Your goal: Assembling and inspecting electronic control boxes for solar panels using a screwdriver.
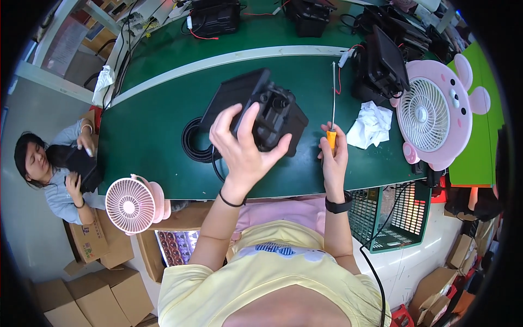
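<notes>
head view: judging by the pose, the step in hand is positioning a black plastic unit (294, 126) for screwdriver work — no driving yet. the left hand (239, 144) grips it, fingers spread over its near-left side and thumb against the near-right edge; the unit sits tilted beyond the palm, its flat panel (231, 98) leaning out past the fingertips. whether it touches the green bench (158, 158), i cannot tell. the right hand (335, 152) is closed round the orange-handled screwdriver (332, 135), shaft pointing away from the person, well apart from the unit. the next move probably calls for steadying the unit and bringing the tip round to it — a screw is too small to make out.
</notes>
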A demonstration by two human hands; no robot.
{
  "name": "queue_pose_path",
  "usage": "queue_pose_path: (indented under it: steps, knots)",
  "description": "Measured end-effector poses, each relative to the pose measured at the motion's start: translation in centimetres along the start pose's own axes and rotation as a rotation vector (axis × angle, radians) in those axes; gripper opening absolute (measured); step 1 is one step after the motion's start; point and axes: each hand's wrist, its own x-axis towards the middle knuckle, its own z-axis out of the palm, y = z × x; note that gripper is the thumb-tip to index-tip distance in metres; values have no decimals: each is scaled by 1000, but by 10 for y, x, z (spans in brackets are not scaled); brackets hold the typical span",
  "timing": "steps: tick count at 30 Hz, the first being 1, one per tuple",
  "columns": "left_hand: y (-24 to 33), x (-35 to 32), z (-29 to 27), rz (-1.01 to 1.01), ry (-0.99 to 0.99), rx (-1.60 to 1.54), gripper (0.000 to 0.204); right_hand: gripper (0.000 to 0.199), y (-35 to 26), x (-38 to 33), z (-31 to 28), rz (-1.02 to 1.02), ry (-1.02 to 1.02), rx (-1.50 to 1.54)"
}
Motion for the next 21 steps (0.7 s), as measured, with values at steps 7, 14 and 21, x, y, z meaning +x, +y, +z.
queue_pose_path:
  steps: [7,14,21]
  knots:
    - [-14,-22,24,333,-293,-60,76,42,9,2,0,22,-7,84]
    - [-8,-20,25,372,-283,289,65,43,12,3,-4,19,76,137]
    - [-49,-17,25,231,-219,453,63,43,10,-1,-7,16,78,127]
